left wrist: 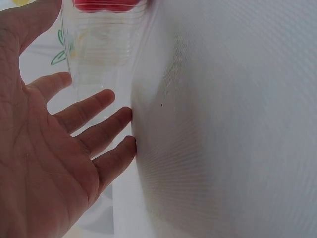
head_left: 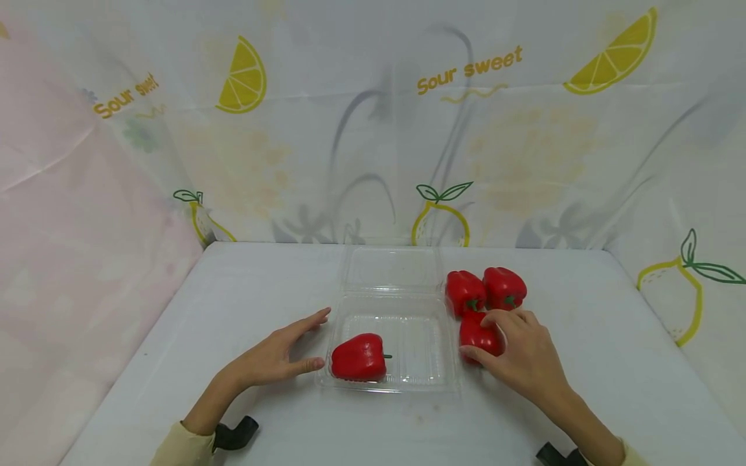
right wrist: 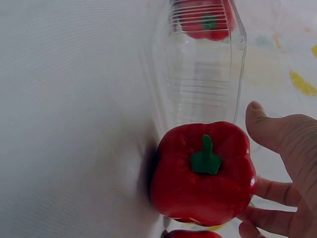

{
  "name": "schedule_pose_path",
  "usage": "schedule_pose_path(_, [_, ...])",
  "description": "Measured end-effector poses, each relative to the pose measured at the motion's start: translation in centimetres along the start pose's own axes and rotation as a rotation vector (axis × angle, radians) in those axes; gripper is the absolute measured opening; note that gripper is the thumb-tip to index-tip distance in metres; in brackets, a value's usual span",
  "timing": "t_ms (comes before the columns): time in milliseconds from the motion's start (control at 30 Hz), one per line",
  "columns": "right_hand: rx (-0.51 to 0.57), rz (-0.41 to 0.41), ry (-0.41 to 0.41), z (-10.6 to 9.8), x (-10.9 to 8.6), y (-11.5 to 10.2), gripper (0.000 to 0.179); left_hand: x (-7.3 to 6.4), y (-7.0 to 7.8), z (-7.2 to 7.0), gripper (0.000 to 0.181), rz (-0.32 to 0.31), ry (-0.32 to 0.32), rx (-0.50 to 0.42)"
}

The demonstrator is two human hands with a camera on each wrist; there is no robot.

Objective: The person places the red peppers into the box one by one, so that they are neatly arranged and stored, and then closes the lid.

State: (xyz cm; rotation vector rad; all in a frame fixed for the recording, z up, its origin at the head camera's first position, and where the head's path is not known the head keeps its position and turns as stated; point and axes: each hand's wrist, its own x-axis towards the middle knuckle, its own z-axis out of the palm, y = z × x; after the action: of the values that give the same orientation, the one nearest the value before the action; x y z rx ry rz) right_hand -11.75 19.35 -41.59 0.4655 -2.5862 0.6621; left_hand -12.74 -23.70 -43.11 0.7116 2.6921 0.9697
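My right hand [head_left: 527,353] reaches over the nearest red bell pepper [head_left: 482,336] on the table beside the clear plastic clamshell box [head_left: 416,353]. In the right wrist view its green stem [right wrist: 206,161] faces the camera. A gap shows there between thumb and pepper, while the other fingertips are partly hidden behind it. Another red bell pepper [head_left: 358,357] lies on its side in the box's left part, stem to the right. At the box's left edge my left hand [head_left: 274,356] is spread, with thumb and fingers apart and the palm bare in the left wrist view.
Two more red bell peppers, one nearer the box [head_left: 464,291] and one to its right [head_left: 504,288], stand behind my right hand. The box's lid [head_left: 393,268] lies folded back, away from me. A lemon-print cloth [head_left: 361,129] hangs behind the white table [head_left: 262,278].
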Motion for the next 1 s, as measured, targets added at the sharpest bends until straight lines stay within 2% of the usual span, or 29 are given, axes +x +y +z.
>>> schedule_pose_path(567, [-0.022,-0.021,-0.013,-0.5,-0.5,0.2,0.058,0.1,-0.1,0.0,0.084,-0.001,-0.002,0.004])
schedule_pose_path(1000, [0.062,-0.025,-0.073,-1.5,-0.9,0.3,0.052,0.1,0.0,0.0,0.085,-0.002,0.001,0.005])
